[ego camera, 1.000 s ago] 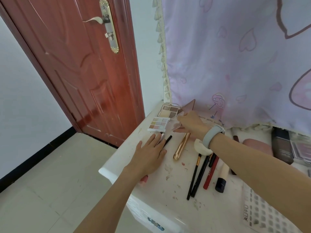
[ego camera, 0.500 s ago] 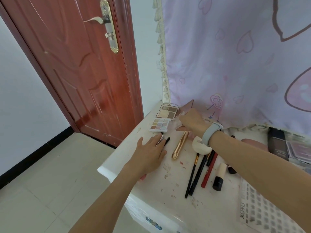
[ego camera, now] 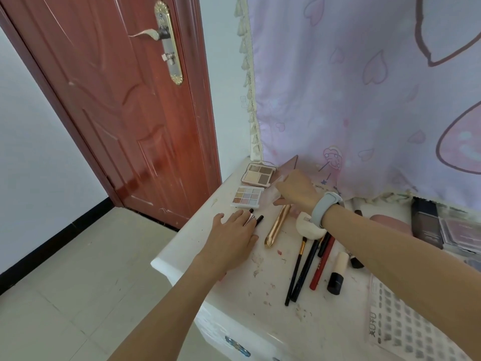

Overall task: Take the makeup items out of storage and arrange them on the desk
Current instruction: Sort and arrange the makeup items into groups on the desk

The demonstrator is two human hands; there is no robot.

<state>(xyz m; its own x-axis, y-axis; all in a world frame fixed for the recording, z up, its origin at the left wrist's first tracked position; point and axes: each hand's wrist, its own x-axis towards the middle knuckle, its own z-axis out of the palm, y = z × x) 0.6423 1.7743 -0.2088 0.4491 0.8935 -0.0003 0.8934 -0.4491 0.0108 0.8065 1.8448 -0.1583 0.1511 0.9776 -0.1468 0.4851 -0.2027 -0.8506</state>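
Note:
My left hand (ego camera: 233, 237) lies flat on the white desk (ego camera: 182, 246), fingers straight, covering black pencils (ego camera: 256, 220) and a silver item. My right hand (ego camera: 296, 190), with a grey wristband, reaches to the desk's back and pinches a clear plastic lid (ego camera: 270, 195) beside a nine-pan eyeshadow palette (ego camera: 246, 198). A four-pan palette (ego camera: 259, 174) lies open behind it. A gold tube (ego camera: 277, 225), a white puff (ego camera: 307, 229), thin brushes (ego camera: 299, 269), a red pencil (ego camera: 321, 267) and a black-capped stick (ego camera: 338, 273) lie in front of my right arm.
A pink heart-print curtain (ego camera: 364, 100) hangs right behind the desk. The red door (ego camera: 125, 113) stands to the left, with tiled floor below. At the right lie a pink case (ego camera: 390, 222), a black box (ego camera: 426, 225) and a sheet of nail tips (ego camera: 406, 324).
Both hands stay almost where they were; my right hand has shifted slightly at the clear lid, and the view has drifted a little.

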